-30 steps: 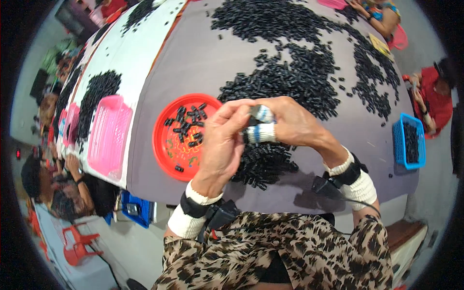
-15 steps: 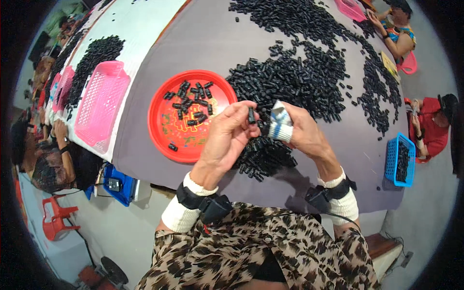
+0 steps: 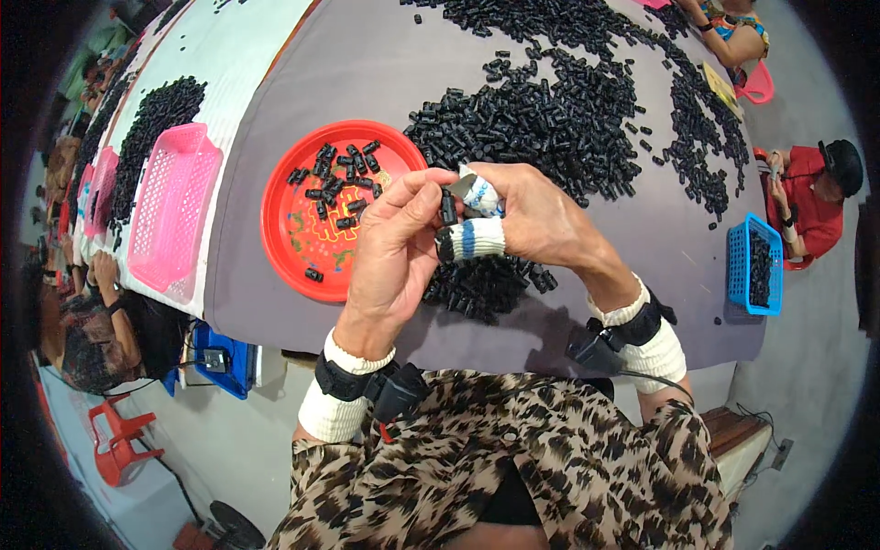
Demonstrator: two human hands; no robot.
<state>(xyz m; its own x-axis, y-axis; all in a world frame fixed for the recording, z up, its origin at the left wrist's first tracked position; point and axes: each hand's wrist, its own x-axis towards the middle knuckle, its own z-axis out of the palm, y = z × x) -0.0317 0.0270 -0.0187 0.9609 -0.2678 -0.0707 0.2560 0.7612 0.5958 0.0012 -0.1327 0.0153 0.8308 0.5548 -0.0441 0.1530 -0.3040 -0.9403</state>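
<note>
My left hand (image 3: pixel 390 252) pinches a small black cylindrical piece (image 3: pixel 448 207) upright between thumb and fingers. Close against it, my right hand (image 3: pixel 550 220) grips a white knit cloth (image 3: pixel 482 238) with a blue stripe; its left end looks dark. A crinkled white and blue wrapper-like scrap (image 3: pixel 482 197) sticks out above the cloth in the same hand. Whether cloth or scrap touches the piece is hard to make out. Left of my hands lies a round red tray (image 3: pixel 278 247) with several black pieces on it. A big heap of such pieces (image 3: pixel 532 137) spreads beyond my hands.
A pink basket (image 3: pixel 144 215) stands on the white table part at left. At the right edge sits a blue basket (image 3: pixel 779 275) holding black pieces. Co-workers sit along the left and right sides; a red stool (image 3: pixel 119 440) stands on the floor at lower left.
My right hand has turned and come left, bringing the cloth up beside the black piece. My left hand still pinches the piece. The whole view has shifted slightly.
</note>
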